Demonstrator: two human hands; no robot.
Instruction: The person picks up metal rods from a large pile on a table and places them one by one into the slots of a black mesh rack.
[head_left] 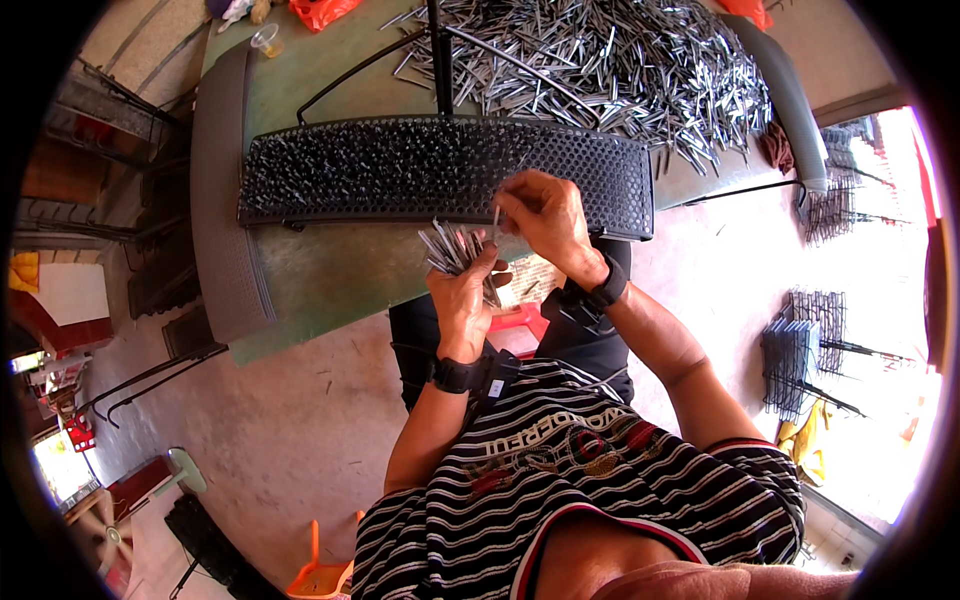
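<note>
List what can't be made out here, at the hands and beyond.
Head view:
Parts of the held strips: hidden by the left hand.
Some holes of the black perforated panel: covered by the right hand.
Far side of the metal pile: cut off by the upper edge.
Contents of the clear cup: too small to identify.

Okay, so the long curved perforated rack [600, 178] is going full black, its round holes making a neat dotty pattern. The thin metal strips [610, 75] are gleaming silvery grey, the flat tabletop [325, 285] is showing dull green, and the short-sleeved knit shirt [450, 510] is rocking white stripes on black.
</note>
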